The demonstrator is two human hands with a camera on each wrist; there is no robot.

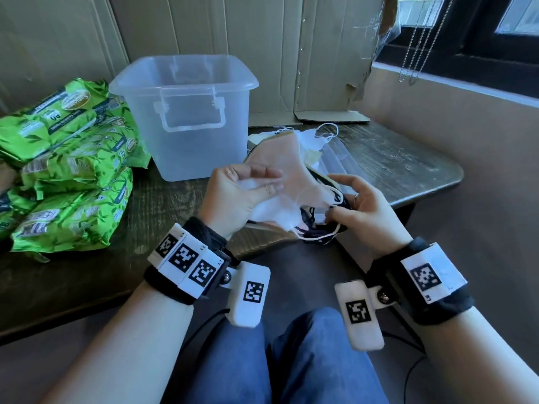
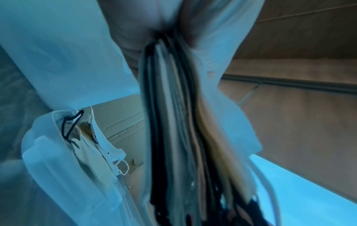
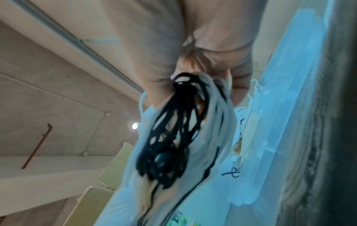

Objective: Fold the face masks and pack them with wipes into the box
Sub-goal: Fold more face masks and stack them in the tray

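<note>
A stack of folded face masks (image 1: 291,182), pink on top with white and dark ones under it, is held above the table's front edge. My left hand (image 1: 242,188) grips its left end, thumb and fingers curled round it. My right hand (image 1: 350,205) pinches the right end where black and white ear loops (image 3: 173,130) bunch together. The stack's layered edges (image 2: 173,137) fill the left wrist view. The clear plastic box (image 1: 186,112) stands open behind my left hand. Green wipes packs (image 1: 73,170) are piled at the left.
More loose masks (image 1: 315,138) lie on a clear lid (image 1: 344,161) to the right of the box. Cardboard (image 1: 320,68) leans on the wall behind. The dark table (image 1: 408,164) ends in a rounded corner at the right.
</note>
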